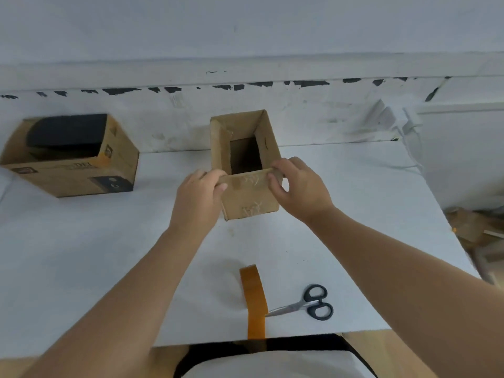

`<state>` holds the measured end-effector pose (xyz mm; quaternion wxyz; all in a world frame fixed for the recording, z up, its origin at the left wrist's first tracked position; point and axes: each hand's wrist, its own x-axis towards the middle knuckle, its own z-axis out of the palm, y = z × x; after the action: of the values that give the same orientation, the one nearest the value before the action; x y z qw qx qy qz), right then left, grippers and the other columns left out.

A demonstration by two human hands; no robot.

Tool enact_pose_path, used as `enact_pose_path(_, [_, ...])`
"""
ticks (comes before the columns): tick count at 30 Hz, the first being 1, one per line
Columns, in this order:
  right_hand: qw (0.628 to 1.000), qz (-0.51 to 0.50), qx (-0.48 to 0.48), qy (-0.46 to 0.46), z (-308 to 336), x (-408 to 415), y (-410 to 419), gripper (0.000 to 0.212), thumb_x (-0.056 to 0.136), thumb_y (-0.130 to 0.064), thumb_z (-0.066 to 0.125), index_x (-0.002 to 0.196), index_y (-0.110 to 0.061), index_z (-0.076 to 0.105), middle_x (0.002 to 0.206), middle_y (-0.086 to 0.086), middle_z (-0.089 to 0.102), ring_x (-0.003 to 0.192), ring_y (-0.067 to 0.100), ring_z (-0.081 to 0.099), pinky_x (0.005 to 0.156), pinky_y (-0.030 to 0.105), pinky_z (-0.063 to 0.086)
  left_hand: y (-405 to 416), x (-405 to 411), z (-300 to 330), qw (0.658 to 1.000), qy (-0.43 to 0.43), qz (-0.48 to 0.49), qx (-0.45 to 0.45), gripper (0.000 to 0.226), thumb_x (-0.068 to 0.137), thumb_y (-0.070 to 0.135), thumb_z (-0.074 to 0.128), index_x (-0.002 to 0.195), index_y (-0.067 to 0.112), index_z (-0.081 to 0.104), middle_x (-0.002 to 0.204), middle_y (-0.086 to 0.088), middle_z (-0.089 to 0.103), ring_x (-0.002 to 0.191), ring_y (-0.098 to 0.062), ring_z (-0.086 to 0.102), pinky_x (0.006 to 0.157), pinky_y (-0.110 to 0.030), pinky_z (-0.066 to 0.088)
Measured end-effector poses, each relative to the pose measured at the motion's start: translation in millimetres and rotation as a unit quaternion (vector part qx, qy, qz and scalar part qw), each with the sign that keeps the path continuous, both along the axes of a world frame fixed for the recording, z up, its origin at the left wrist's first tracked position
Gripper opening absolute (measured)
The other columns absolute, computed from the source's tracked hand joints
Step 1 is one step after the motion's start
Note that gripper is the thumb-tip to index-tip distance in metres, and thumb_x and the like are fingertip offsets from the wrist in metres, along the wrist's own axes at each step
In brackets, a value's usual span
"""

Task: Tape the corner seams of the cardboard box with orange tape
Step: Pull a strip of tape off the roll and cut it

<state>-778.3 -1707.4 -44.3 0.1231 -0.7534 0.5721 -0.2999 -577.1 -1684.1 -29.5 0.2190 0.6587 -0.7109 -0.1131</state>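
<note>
Both hands have a grip on the near top edge of the small cardboard box [246, 170]: left hand [197, 200] is curled round the near-left corner, right hand [297, 184] pinches the near-right one. Box sits open side up around the middle of the white counter [109, 255]. Strip of orange tape [253, 298] lies flat closer to me, its end hanging over the counter's front edge. Black-handled scissors [308, 304] are just right of it, tips nearly touching the tape. Off to the far left there's a bigger cardboard box [71, 156] with something dark inside.
</note>
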Motion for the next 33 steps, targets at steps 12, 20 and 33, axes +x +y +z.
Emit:
enact_pose_path(12, [0.996,-0.023,-0.07,-0.051,-39,7,11,0.026,0.092,-0.03,0.053,0.115,-0.02,0.061,0.099,0.0,0.061,0.079,0.013,0.058,0.067,0.024,0.052,13,-2,-37,0.997,0.028,0.032,-0.072,0.024,0.096,0.018,0.053,0.119,0.018,0.06,0.096,0.004,0.05,0.089,-0.012,0.045,0.073,-0.024,0.036])
enact_pose_path(20, [0.989,-0.004,-0.131,-0.071,-73,4,21,0.026,0.094,-0.034,0.049,0.118,-0.027,0.054,0.096,0.001,0.059,0.079,0.012,0.056,0.066,0.02,0.046,20,7,-68,0.987,-0.001,-0.024,-0.158,0.028,0.098,0.025,0.047,0.124,0.027,0.053,0.098,0.004,0.054,0.091,-0.011,0.048,0.066,-0.016,0.032])
enact_pose_path(33, [0.994,0.034,-0.097,-0.042,-69,-51,105,0.016,0.094,-0.022,0.049,0.107,-0.022,0.058,0.092,0.002,0.058,0.08,0.021,0.055,0.068,0.028,0.041,89,-24,-76,0.989,0.015,-0.025,-0.147,0.026,0.098,0.031,0.046,0.123,0.026,0.05,0.102,0.004,0.057,0.095,-0.016,0.055,0.074,-0.028,0.038])
